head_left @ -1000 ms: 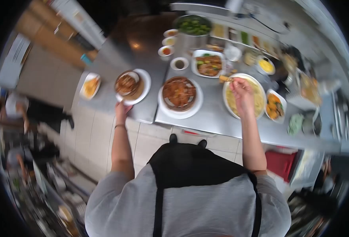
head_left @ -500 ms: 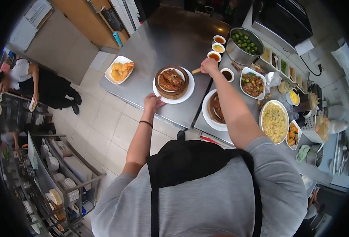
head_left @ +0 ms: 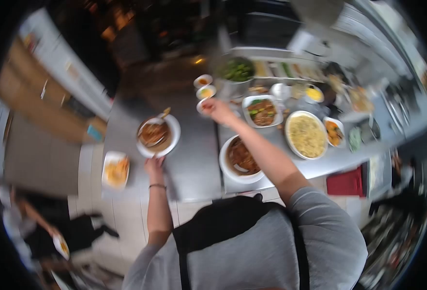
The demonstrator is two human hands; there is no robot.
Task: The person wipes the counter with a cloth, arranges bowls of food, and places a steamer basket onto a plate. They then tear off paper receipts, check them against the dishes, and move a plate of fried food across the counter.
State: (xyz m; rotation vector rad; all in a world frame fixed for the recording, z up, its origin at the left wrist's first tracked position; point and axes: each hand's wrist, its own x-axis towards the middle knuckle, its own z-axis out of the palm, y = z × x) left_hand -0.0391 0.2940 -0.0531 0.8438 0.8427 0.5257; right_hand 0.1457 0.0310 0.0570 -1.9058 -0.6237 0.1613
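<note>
My left hand point(head_left: 154, 164) grips the near rim of a white plate point(head_left: 175, 130). On this plate stands a round brown steamer with a bowl of brown sauced meat point(head_left: 154, 134). A short light-brown stick point(head_left: 165, 112) lies at the far edge of the steamer. My right hand point(head_left: 217, 111) overlaps a small white dish of reddish sauce point(head_left: 204, 105); motion blur hides whether its fingers hold it. Two more sauce dishes point(head_left: 203, 81) line up behind. Under my right forearm, partly covered, sits a second plate point(head_left: 226, 169) with dark meat.
A white dish of orange-yellow food point(head_left: 115, 170) stands at the table's left. To the right are a meat-and-greens dish point(head_left: 262, 111), a fried-rice platter point(head_left: 306, 135), an orange dish point(head_left: 334, 132) and a pot of green fruit point(head_left: 237, 72). Someone at lower left holds a plate point(head_left: 61, 245).
The view has swung right and blurred. The light-brown stick has left my right hand and rests by the steamer. That hand has shifted right, over the sauce dish. My left hand stays at the plate.
</note>
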